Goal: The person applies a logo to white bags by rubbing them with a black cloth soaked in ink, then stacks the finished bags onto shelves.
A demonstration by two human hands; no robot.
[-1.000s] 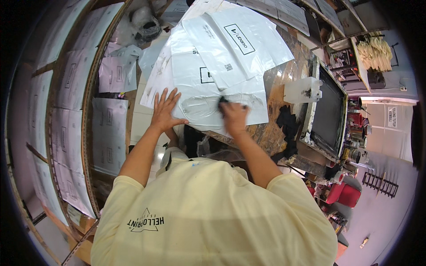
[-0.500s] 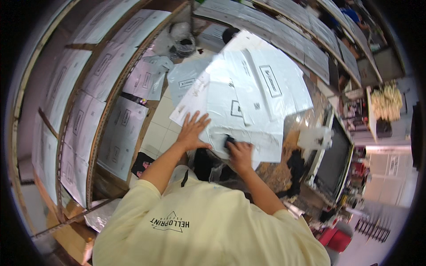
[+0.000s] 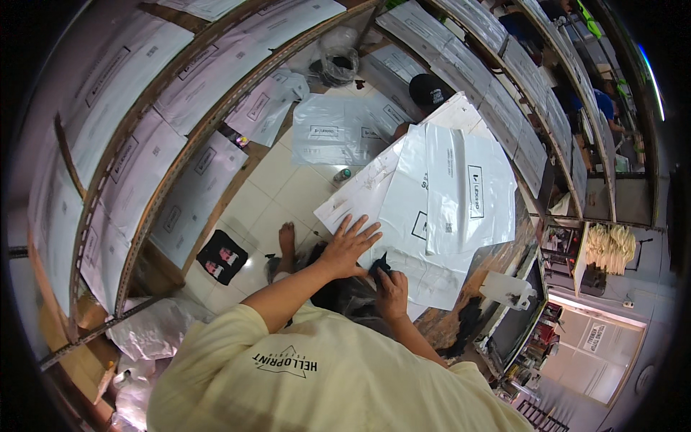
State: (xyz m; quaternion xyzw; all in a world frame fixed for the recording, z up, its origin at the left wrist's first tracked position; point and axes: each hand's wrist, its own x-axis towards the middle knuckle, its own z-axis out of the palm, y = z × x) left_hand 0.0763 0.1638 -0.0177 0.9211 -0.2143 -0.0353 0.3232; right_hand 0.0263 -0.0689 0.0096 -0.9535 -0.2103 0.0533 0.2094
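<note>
A large white board [image 3: 358,193] lies in front of me, mostly covered by white plastic sheets [image 3: 412,183] with black printed labels. My left hand [image 3: 347,250] rests on its near left part, palm down with fingers spread. Close beside the left thumb, my right hand [image 3: 392,294] grips a bunched black cloth [image 3: 379,266] against the near edge of the plastic, which is wrinkled there. The cloth hides what lies directly under it.
A person in a black cap [image 3: 430,92] is low behind the board. Racks of plastic-covered panels [image 3: 137,169] stand left and far right. A white plastic jug [image 3: 507,289] sits to the right by a dark framed screen [image 3: 515,317]. A folded black shirt [image 3: 222,257] lies on the tiled floor.
My view has shifted, showing more floor and the capped person. The right hand with the black cloth has moved toward the board's near edge, closer to my left hand, which stays spread.
</note>
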